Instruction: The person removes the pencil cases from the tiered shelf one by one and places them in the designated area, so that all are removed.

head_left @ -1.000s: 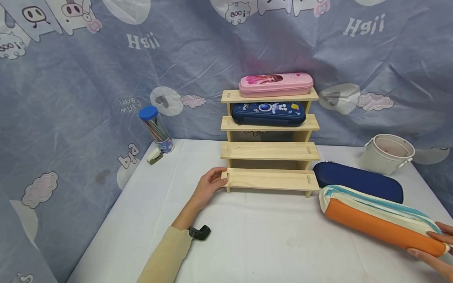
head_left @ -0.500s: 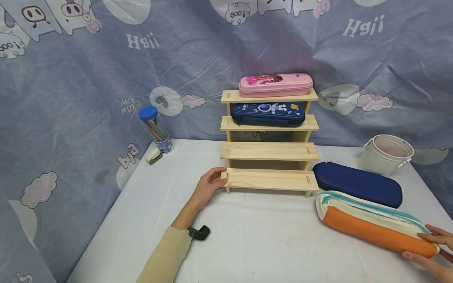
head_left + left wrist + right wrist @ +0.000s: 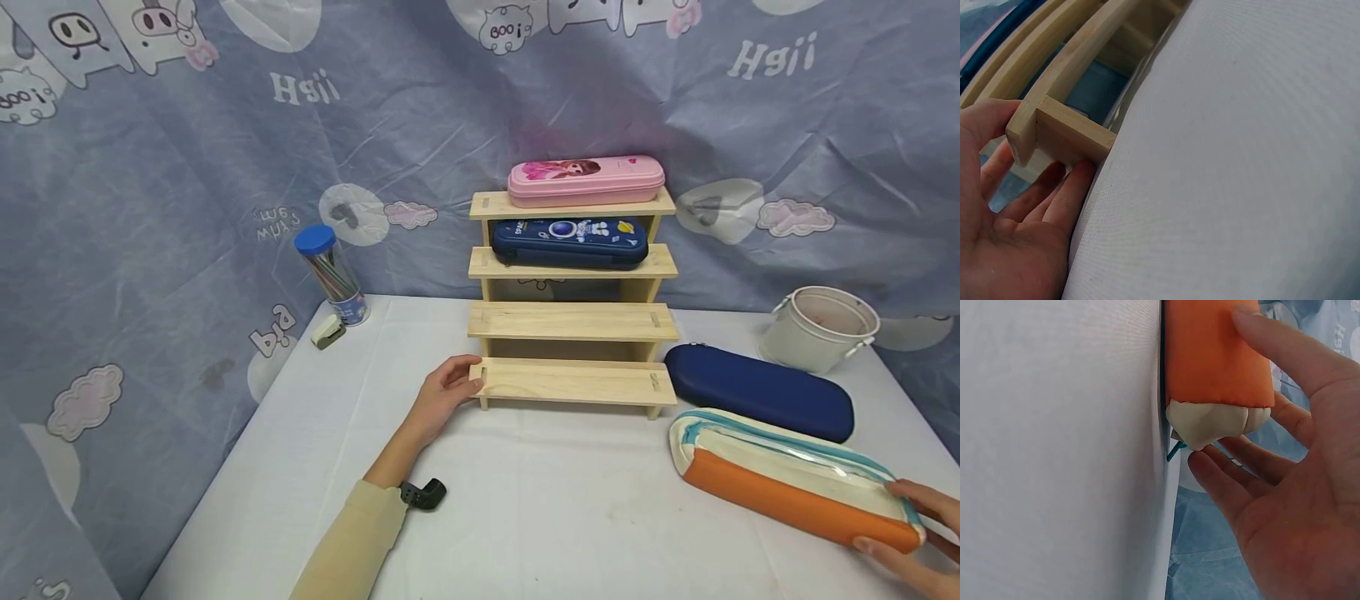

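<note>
At its lowest step, the left end of a stepped wooden shelf (image 3: 573, 381) is gripped by my left hand (image 3: 438, 400). In the left wrist view the thumb lies along the board's end (image 3: 1029, 125) and the fingers touch the side leg. My right hand (image 3: 936, 505) holds the near right end of an orange and cream pencil case (image 3: 795, 496) with blue trim, which lies slanted at the right of the table. In the right wrist view, the thumb presses the orange side while the other fingers sit round the cream end.
A pink pencil case (image 3: 585, 181) lies on the top step, and a navy space-print case (image 3: 570, 242) on the step below. Behind the orange case lie a plain navy case (image 3: 757, 392) and a white bucket (image 3: 819, 329). At left stand a blue-lidded tube (image 3: 330, 273) and a small stapler (image 3: 327, 332).
The orange pencil case has come slightly left and toward me, turning so more of its top shows, with my right hand moving along. My left hand stays on the shelf.
</note>
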{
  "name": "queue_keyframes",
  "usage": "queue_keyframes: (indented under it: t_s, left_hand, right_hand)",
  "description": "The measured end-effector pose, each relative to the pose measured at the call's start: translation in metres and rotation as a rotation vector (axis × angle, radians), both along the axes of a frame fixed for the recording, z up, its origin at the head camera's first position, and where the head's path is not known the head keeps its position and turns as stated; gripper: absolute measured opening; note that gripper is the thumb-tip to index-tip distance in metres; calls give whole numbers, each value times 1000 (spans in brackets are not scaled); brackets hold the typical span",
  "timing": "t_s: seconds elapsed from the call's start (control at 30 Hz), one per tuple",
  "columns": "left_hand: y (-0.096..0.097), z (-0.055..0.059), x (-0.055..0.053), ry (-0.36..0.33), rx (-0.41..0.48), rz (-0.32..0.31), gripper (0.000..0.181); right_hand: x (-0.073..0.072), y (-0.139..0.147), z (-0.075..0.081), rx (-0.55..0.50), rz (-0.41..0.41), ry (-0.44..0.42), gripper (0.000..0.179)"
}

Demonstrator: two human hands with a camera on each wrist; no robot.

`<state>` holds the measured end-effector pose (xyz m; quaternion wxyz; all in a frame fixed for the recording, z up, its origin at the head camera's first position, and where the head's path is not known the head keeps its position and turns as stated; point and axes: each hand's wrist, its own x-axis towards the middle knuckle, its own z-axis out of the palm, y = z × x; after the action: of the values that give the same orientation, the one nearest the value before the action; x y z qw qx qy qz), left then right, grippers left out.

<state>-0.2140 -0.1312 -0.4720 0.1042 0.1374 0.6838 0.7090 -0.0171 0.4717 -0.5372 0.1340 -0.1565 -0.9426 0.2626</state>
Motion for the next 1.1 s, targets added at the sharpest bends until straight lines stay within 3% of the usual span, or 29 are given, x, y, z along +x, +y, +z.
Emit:
queue_keyframes:
  t_s: [0.1,0.3,0.4,0.57,0.77,0.97,1.1]
  left_hand:
    - [0,-1,0,-2,-3,4,43]
    - [-1,-1,0,3,-8,-1,43]
    - [0,0,0,7,-9,1,43]
    - [0,1,0,8,-9,3,43]
    - [-1,1,0,4,-12,2,43]
    - [-1,0,0,5,-11,2,43]
    - [0,1,1,6,-11,1,43]
  right_hand:
    - [0,-11,11,-1,-17,-3,99]
    - [1,-49,58,-5,15,54,70]
    - [-2,-61,73,7,41,94,64]
    - [-13,-70,84,-16,102,186,57]
    - [-30,-76,96,-43,239,257,52]
    - [-44,-87,103,-8,279,176,53]
    - [-53,-93,107,1,320,188,48]
